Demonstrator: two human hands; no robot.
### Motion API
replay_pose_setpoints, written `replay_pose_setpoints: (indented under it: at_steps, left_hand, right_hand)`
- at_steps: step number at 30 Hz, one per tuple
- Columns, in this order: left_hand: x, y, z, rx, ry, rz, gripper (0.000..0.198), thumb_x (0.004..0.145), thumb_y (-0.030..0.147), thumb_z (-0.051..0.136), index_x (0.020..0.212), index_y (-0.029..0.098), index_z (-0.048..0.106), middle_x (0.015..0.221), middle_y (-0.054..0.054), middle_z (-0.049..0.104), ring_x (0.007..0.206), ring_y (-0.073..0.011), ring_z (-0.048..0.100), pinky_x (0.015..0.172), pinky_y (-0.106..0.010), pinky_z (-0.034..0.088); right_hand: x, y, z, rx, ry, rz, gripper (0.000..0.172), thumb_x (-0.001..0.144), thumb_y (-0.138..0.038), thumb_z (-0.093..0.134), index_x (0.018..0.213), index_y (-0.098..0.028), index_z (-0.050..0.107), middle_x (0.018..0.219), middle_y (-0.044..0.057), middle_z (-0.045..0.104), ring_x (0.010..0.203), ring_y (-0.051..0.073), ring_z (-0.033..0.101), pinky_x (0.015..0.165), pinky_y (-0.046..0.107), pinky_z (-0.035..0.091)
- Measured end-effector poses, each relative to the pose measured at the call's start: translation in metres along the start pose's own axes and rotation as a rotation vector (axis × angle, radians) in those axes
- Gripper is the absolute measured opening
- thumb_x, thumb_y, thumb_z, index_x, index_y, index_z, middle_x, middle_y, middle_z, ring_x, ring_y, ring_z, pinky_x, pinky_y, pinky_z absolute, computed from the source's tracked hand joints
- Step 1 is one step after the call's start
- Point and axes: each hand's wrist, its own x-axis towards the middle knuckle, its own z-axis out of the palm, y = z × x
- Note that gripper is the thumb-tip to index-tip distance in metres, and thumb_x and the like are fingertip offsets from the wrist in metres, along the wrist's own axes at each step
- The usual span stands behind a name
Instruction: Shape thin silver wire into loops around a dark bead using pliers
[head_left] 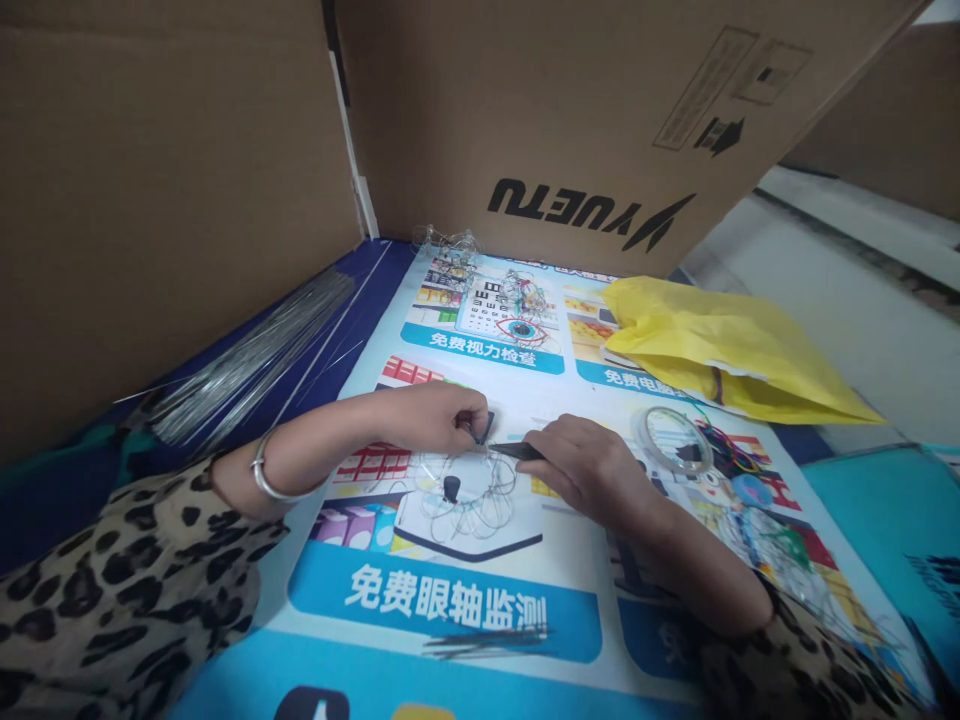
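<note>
Probably pliers (511, 450): right hand (589, 465) | near wirework (466, 512): left hand (435, 418) | cardboard (517, 110) well beyond

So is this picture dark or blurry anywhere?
Head view: dim overall, with the right sleeve partly in shadow; head view: the pale surface beyond the cardboard looks smeared; head view: thin wire loops blend into the printed sheet; head view: the bracelet stands out bright.

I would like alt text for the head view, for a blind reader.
A person's right hand holds a dark tool, its tip near the left hand, beside looped wire on a printed sheet. A yellow bag lies to the right.
</note>
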Motion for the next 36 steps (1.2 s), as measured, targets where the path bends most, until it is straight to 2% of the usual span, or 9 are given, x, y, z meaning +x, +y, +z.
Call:
replay_pose_setpoints:
  at_steps: [4,9,20,36]
  left_hand:
    - [0.0,-0.002,-0.003,0.039,-0.007,0.027,0.011,0.069,0.015,0.047,0.077,0.016,0.054,0.069,0.003,0.054,0.061,-0.0089,0.044,0.052,-0.018,0.031]
    - [-0.001,-0.002,-0.005,0.061,0.004,0.038,0.014,0.069,0.012,0.046,0.078,0.015,0.056,0.073,0.003,0.057,0.064,-0.0087,0.047,0.056,-0.018,0.032]
    - [-0.002,-0.001,-0.007,0.113,0.016,0.065,0.011,0.074,0.017,0.046,0.076,0.015,0.057,0.069,0.003,0.058,0.062,-0.009,0.047,0.056,-0.019,0.031]
    - [0.001,-0.003,-0.004,0.146,0.056,0.104,0.015,0.075,0.015,0.043,0.073,0.016,0.058,0.071,0.003,0.059,0.063,-0.009,0.048,0.058,-0.019,0.032]
  right_hand:
    - [0.003,0.0,0.002,0.009,-0.001,-0.008,0.023,0.087,-0.037,0.048,0.086,-0.016,0.058,0.073,0.004,0.059,0.072,0.016,0.05,0.066,0.026,0.035]
    - [0.008,-0.002,0.0,-0.035,-0.048,-0.037,0.025,0.088,-0.037,0.044,0.085,-0.017,0.057,0.071,0.004,0.058,0.07,0.016,0.048,0.064,0.027,0.034]
    - [0.012,-0.009,-0.015,-0.156,-0.106,-0.046,0.022,0.088,-0.036,0.045,0.077,-0.018,0.052,0.069,0.002,0.053,0.066,0.016,0.041,0.06,0.029,0.026]
    - [0.013,-0.011,-0.016,-0.172,-0.11,-0.061,0.025,0.089,-0.038,0.044,0.076,-0.018,0.052,0.069,0.002,0.053,0.065,0.016,0.041,0.059,0.029,0.025]
